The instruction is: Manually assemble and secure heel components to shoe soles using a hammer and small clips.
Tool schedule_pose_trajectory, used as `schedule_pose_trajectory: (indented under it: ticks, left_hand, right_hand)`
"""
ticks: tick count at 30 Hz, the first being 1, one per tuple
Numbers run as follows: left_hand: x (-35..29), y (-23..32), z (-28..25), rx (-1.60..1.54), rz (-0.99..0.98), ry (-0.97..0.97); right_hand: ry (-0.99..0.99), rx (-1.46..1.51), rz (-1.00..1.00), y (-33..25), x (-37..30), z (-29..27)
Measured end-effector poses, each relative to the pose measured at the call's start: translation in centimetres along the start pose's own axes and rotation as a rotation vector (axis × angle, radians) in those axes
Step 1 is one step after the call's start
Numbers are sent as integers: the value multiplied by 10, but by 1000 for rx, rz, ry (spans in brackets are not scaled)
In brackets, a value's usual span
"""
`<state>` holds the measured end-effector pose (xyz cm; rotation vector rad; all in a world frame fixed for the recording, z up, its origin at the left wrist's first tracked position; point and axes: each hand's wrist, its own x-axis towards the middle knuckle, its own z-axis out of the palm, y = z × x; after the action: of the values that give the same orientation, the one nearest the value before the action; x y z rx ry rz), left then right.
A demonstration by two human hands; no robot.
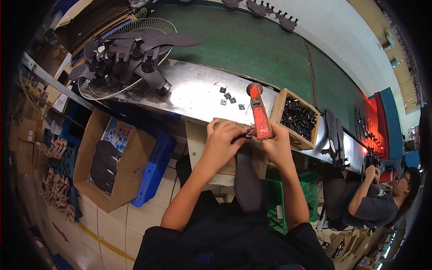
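Observation:
A dark grey-brown shoe sole [247, 180] extends from between my hands toward my lap, over a small worn wooden stand [198, 139]. My left hand [222, 139] is closed around the heel end of the sole, thumb and fingers pinched together. A small dark piece [248, 133] shows at its fingertips. My right hand [279, 146] grips a red hammer [261, 118], its round face raised above the bench edge. The right fingertips are close to the heel end; the hammer hides part of them. Several small black square heel tips [227, 96] lie on the metal bench [191, 85] beyond my hands.
To the right stands a wooden box [281, 99] of black heel tips. A wire basket [157, 26] piled with heeled soles sits at left. Below are a cardboard box [130, 173], a blue crate [155, 164] and a green crate [275, 202]. A co-worker [375, 198] sits at right.

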<state>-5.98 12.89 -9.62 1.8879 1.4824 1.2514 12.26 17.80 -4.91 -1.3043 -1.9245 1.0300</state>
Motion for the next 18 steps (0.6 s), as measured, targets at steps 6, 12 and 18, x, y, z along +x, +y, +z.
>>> schedule_pose_trajectory:
  ticks: [6,12,18]
  left_hand:
    - [-2,-3,1,-14,15,34]
    - [8,10,-9,-88,79,-14]
    - [18,1,-1,-332,-107,-95]
  right_hand:
    - [79,5,-183,-17,-3,3]
    - [38,-245,-355,-25,-11,-2]
    - [50,-270,-372,-19,-18,-11]
